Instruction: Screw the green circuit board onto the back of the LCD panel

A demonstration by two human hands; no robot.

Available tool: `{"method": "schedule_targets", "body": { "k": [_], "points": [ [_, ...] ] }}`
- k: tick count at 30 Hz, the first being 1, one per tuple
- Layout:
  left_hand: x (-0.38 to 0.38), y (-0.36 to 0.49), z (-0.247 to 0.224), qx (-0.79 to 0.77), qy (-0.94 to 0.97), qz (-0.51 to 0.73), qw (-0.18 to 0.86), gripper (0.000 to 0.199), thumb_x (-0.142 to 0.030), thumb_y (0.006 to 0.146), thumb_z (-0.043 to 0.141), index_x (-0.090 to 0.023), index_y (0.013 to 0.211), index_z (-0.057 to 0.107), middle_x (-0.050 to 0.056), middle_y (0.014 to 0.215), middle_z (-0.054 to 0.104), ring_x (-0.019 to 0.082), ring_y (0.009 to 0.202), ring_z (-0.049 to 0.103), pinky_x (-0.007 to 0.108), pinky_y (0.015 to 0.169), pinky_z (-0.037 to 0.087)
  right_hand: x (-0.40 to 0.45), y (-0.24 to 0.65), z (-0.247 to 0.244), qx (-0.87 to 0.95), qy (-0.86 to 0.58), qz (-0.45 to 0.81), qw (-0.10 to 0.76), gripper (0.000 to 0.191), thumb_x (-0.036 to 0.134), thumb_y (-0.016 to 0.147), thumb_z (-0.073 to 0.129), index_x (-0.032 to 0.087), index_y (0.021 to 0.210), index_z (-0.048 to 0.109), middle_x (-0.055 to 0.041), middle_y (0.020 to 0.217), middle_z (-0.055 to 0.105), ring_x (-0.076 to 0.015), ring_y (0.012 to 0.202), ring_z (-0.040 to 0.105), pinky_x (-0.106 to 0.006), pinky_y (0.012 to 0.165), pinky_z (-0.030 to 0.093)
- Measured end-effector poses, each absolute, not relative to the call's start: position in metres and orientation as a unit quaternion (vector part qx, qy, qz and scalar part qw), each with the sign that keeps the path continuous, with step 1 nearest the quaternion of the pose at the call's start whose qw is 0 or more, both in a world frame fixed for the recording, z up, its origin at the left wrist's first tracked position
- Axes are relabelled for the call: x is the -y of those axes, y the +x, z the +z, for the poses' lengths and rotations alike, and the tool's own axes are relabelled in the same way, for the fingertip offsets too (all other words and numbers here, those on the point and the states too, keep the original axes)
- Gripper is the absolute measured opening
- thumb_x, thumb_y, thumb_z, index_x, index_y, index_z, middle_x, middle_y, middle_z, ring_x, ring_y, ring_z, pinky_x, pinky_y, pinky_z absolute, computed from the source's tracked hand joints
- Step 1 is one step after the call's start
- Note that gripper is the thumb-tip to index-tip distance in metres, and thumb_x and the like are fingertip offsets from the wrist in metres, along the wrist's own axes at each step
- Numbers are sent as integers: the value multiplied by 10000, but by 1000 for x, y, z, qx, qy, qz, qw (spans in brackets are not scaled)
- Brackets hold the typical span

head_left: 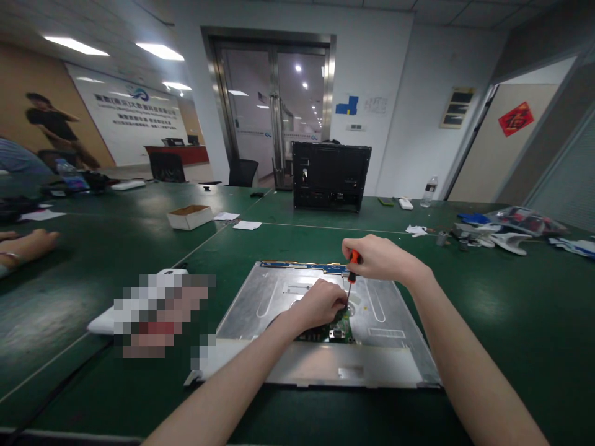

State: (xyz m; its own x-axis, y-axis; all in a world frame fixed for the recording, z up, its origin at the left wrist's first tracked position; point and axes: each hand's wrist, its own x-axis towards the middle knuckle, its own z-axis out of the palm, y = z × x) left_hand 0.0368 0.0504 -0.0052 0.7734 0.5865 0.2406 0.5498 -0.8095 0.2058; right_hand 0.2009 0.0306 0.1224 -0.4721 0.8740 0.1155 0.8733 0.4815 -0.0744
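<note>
A metal display panel (395, 303) lies flat on the green table, back side up. My right hand (379, 257) is wrapped round the orange-and-black handle of a screwdriver (352, 274), which points down almost upright. Its tip meets the area at the upper edge of a green circuit board (343, 328) on the panel. Close beside the tip, my left hand (325, 300) has its fingers pinched together; what they hold, if anything, is hidden. That hand and forearm cover part of the board. Along the panel's far edge runs a blue circuit strip (302, 266).
Left of the panel lies a white object (102, 319), partly pixelated, with a black cable. Farther back are a small open box (189, 217), papers (247, 225) and an upright black monitor housing (331, 176). Bags and parts (506, 229) lie at right. Another person's hand (32, 244) rests at far left.
</note>
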Motion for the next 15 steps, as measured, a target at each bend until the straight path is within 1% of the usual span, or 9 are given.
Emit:
{"method": "schedule_targets", "body": {
  "k": [1, 3, 5, 7, 10, 13, 15],
  "points": [
    [-50, 37, -5, -303, 939, 147, 62, 160, -89, 767, 572, -180, 730, 699, 29, 729, 709, 184, 713, 640, 240, 651, 386, -30, 200, 123, 852, -519, -13, 65, 98, 315, 776, 599, 225, 813, 589, -28, 750, 629, -171, 672, 541, -258, 518, 260],
    [-50, 37, -4, -305, 939, 146, 61, 160, -85, 761, 575, -179, 718, 697, 26, 720, 705, 183, 711, 637, 240, 643, 381, -29, 198, 124, 843, -535, -32, 56, 190, 408, 803, 583, 223, 761, 601, -31, 727, 625, -180, 681, 551, -262, 514, 250],
    [-49, 38, -3, -306, 939, 145, 62, 157, -82, 756, 580, -176, 707, 696, 27, 715, 703, 184, 713, 636, 241, 640, 378, -26, 197, 125, 839, -541, -35, 50, 224, 434, 818, 562, 227, 749, 609, -27, 725, 629, -180, 687, 558, -262, 513, 248],
    [-49, 38, -2, -307, 939, 145, 62, 158, -79, 755, 580, -176, 711, 697, 27, 721, 705, 184, 718, 634, 240, 646, 380, -22, 197, 125, 847, -528, -23, 48, 187, 409, 796, 585, 225, 775, 611, -25, 776, 641, -178, 711, 564, -256, 519, 265],
    [-49, 38, -2, -306, 938, 146, 65, 167, -74, 755, 577, -183, 740, 701, 22, 747, 711, 178, 731, 631, 236, 670, 392, -17, 199, 125, 864, -501, -13, 47, 119, 290, 744, 610, 205, 827, 605, -40, 875, 645, -169, 739, 568, -250, 539, 301],
    [-49, 38, -3, -306, 938, 146, 68, 175, -67, 754, 572, -186, 754, 702, 18, 755, 713, 175, 731, 631, 234, 683, 399, -16, 198, 125, 871, -489, -8, 50, 123, 201, 739, 578, 202, 858, 607, -38, 897, 652, -166, 771, 574, -245, 549, 311],
    [-49, 38, -3, -306, 938, 146, 68, 171, -70, 756, 572, -183, 751, 700, 19, 751, 711, 177, 727, 630, 236, 679, 397, -16, 197, 125, 863, -501, -16, 54, 128, 212, 751, 582, 216, 875, 617, -27, 876, 663, -171, 773, 579, -247, 538, 296]
  ]
}}
